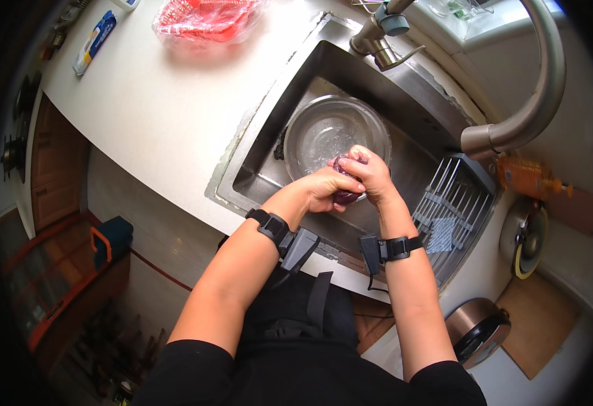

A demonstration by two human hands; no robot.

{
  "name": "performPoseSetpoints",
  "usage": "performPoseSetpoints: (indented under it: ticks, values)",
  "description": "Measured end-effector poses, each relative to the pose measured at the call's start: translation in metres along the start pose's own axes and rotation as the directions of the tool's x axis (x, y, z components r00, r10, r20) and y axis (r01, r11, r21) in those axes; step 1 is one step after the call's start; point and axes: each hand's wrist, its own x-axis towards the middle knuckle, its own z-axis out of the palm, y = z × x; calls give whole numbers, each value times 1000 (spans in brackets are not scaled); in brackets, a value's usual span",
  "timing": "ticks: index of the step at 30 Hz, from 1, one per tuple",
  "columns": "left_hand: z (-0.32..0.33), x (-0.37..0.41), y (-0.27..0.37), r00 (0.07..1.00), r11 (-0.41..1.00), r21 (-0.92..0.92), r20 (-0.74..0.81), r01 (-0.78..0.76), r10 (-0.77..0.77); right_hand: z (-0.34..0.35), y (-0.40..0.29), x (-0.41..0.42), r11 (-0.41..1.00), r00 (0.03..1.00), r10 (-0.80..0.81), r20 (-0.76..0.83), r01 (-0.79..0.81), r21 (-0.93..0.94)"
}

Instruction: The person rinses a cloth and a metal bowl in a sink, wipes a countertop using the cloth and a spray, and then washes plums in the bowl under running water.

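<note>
Both my hands squeeze a dark purple wad (346,197) between them. Whether it is wet cloth or food, I cannot tell. The fingers of my left hand (322,189) wrap its near left side, while my right hand (372,171) grips it from the far right and hides part of it. They are held over the near edge of a round metal basin (296,114) with clear water in it. That basin stands inside a stainless steel sink (263,185).
A curved faucet spout (550,91) arches at the right. The sink's right end holds a metal rack (451,188) with a blue-white cloth (441,234). Red plastic baskets (210,23) in clear film and a wipes pack (95,43) lie on the white counter (164,122). A rice cooker (476,325) stands lower right.
</note>
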Motion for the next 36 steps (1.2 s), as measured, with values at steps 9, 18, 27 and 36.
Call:
performPoseSetpoints:
  ticks: [9,18,27,36]
  values:
    - [17,-1,-10,966,981,192,-257,20,31,17,11,-3,992,971,82,-224,-57,117]
    - [3,0,-31,938,355,926,-228,126,262,0,54,-17,971,925,161,-345,-87,221]
    - [-26,-66,10,627,270,889,-454,370,633,-70,133,-15,757,786,530,-319,-270,595]
    - [-31,-75,13,523,370,923,-267,-102,810,-40,115,-24,862,713,453,-535,-197,467]
